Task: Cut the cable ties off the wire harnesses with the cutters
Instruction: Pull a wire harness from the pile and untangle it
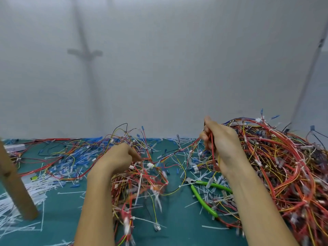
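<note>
My left hand [118,158] grips a tangled wire harness [142,185] of red and yellow wires with white cable ties, lifted above the green mat. My right hand [219,142] is raised higher and pinches red wires that run down from its fingers. The green-handled cutters [204,194] lie on the mat between my forearms, held by neither hand. A big heap of red, orange and yellow harnesses [280,166] fills the right side behind my right hand.
Cut white cable ties [35,185] and blue terminal sleeves [78,157] litter the green mat [62,210]. A brown wooden post [14,181] slants up at the left. A grey wall [159,68] closes the back. More loose wires [44,148] lie far left.
</note>
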